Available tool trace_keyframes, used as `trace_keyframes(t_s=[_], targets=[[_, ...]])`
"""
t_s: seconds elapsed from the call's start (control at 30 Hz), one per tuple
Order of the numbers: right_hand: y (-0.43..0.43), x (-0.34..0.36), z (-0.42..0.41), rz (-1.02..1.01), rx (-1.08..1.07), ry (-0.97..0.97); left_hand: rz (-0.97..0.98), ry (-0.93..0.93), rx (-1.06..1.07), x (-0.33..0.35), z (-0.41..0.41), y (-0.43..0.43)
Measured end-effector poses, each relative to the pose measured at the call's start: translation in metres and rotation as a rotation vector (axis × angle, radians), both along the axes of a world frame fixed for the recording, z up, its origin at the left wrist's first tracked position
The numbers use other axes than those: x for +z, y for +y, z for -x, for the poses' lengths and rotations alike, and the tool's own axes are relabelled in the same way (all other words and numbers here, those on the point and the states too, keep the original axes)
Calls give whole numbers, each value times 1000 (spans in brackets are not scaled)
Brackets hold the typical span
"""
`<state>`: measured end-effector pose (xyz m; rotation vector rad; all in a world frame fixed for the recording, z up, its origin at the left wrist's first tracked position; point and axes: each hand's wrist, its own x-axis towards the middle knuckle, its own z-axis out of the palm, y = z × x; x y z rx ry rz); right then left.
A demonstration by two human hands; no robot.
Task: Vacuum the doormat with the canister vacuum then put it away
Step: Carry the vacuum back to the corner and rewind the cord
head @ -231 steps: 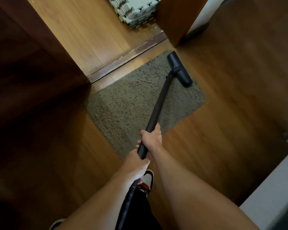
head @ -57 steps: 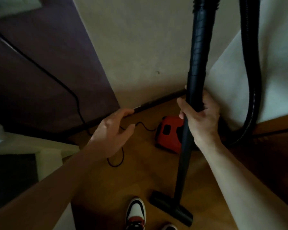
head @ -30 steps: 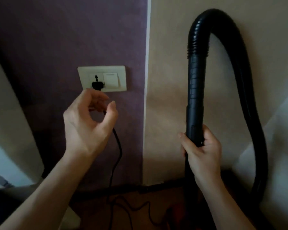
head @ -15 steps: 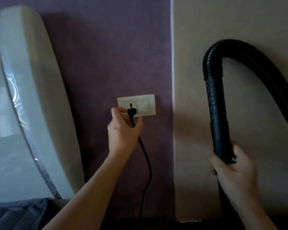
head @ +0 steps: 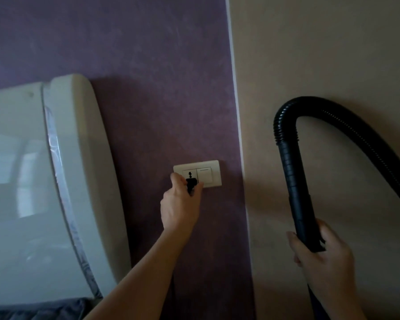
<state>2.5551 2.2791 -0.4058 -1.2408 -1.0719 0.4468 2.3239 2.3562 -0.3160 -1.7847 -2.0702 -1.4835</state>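
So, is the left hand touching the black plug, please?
Touching. The head view shows the left hand pinching the black plug at the socket plate, with no gap between them.

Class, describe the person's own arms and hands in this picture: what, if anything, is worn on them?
The left hand and right hand are bare: no gloves, rings or watch show. The left forearm and right forearm are bare too, with no sleeve in view.

The plug [head: 191, 184] is partly covered by the left hand [head: 179, 210]; its seating in the socket [head: 189, 174] cannot be told. The wand [head: 296, 181] is mostly hidden below the right hand [head: 323, 257].
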Motion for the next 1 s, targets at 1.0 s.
trace_keyframes(t_s=[1.0], targets=[[-13, 1, -9, -32, -79, -32, 334, -230, -549, -100, -13, -49]])
